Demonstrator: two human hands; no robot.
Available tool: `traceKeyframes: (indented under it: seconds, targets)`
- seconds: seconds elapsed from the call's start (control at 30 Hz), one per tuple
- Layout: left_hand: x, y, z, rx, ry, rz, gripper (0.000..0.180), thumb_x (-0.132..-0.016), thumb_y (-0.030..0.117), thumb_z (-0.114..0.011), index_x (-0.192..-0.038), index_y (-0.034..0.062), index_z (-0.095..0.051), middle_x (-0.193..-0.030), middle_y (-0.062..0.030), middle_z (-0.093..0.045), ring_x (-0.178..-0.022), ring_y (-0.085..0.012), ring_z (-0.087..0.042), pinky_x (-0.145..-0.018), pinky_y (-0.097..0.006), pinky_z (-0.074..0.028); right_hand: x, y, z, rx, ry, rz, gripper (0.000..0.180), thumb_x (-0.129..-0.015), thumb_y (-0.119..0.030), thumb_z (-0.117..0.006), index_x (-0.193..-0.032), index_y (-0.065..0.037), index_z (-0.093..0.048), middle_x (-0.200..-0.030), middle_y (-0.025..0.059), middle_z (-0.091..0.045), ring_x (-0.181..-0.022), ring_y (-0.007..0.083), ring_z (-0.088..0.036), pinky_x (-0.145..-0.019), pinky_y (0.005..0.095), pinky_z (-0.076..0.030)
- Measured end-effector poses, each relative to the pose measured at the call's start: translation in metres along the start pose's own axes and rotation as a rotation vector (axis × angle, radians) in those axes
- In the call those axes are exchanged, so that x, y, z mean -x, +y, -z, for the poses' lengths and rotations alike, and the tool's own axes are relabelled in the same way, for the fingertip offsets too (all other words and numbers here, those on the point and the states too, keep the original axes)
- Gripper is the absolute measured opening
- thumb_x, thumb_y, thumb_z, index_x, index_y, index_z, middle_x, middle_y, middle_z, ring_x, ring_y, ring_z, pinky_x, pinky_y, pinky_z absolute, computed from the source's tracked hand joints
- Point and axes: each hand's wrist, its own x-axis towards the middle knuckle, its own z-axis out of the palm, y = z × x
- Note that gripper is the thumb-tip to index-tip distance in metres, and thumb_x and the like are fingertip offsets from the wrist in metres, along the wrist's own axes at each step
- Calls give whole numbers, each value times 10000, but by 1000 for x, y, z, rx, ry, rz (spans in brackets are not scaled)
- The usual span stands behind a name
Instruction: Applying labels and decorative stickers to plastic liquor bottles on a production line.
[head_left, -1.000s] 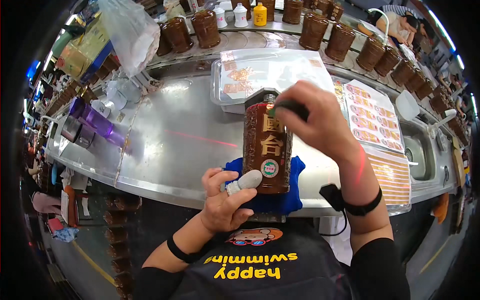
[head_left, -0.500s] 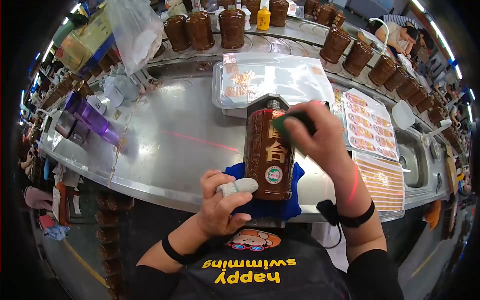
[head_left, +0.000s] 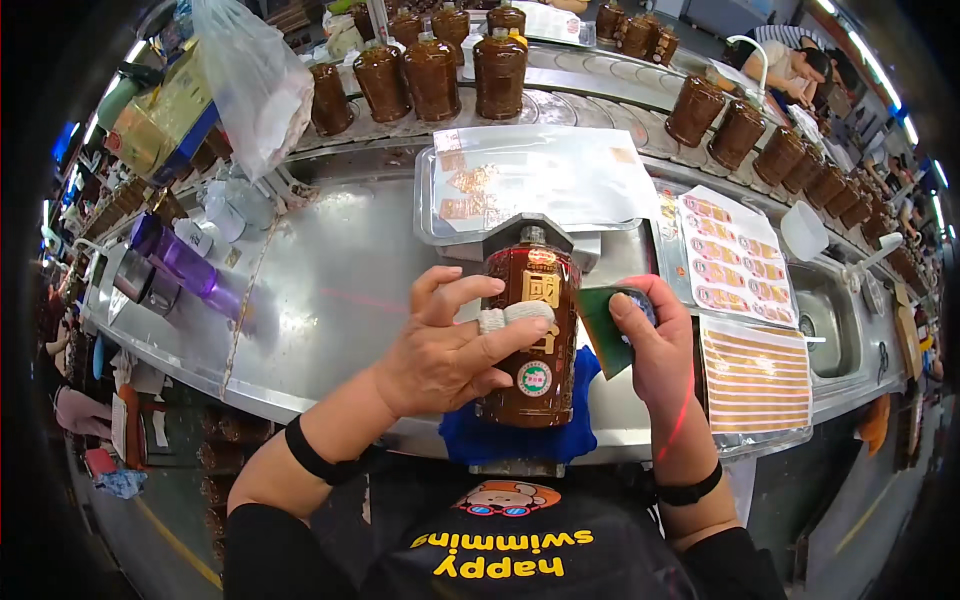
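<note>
A brown glazed bottle [head_left: 530,345] with a gold label and a small round sticker lies on a blue cloth [head_left: 500,435] at the near edge of the steel counter [head_left: 340,290]. My left hand [head_left: 450,350] rests on the bottle's left side, its bandaged index finger pressing across the label. My right hand [head_left: 655,345] is at the bottle's right side and holds a small dark green card [head_left: 603,328] against it.
A metal tray [head_left: 540,180] of label sheets lies behind the bottle. Sticker sheets [head_left: 740,300] lie to the right, beside a sink [head_left: 825,320]. Several brown bottles [head_left: 430,70] ride a conveyor at the back. A purple bottle [head_left: 185,270] and a plastic bag [head_left: 250,80] stand left.
My left hand rose from the bottle's base to press on its label. My right hand dropped from the bottle's top to its right side, now showing the green card.
</note>
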Motion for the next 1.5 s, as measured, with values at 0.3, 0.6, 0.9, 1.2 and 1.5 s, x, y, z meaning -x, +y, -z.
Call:
traceKeyframes:
  seconds: [0.3,0.6,0.9,1.2,1.5]
  targets:
    - [-20,-13,-8,13,-4,-30,415,-958,459,-478,-1272,232,-626,-804,56,-673,-1109,-199,-489,-1108,-441,-177,8,5,5,-10,20,-16,173,-918,-135,-666,-1026,-15,-604,-876,0,-640,-782,40,-565,-688,202,-469]
    - [-41,-17,-6,-4,-26,-10,423,-975,486,-438,-1251,231,-632,-916,14,-698,-1134,-223,-468,-1055,-472,-228,20,-5,5,140,30,69,180,-928,-151,-659,-1009,-2,-597,-829,11,-632,-714,45,-570,-613,197,-462]
    - [18,53,-8,82,-28,60,455,-965,494,-463,-1061,136,-727,-966,-7,-697,-1119,-257,-491,-1091,-531,-230,48,-18,40,514,-89,174,186,-917,-29,-568,-1100,3,-576,-1041,112,-641,-938,156,-608,-798,275,-489]
    - [59,63,-44,163,262,266,516,-936,317,-586,-1324,-5,-475,-1323,-269,-462,-1263,-385,-390,-1055,-484,-322,17,-24,220,1517,-104,123,449,-798,108,-494,-1175,-70,-661,-1363,167,-528,-1203,351,-538,-1014,389,-439]
    - [60,67,-43,143,254,263,497,-917,233,-599,-1330,-13,-472,-1268,-215,-542,-1246,-384,-416,-1037,-473,-347,-19,-24,232,1548,-371,-74,358,-777,-221,-760,-1050,-36,-620,-1069,138,-633,-998,315,-583,-859,385,-467]
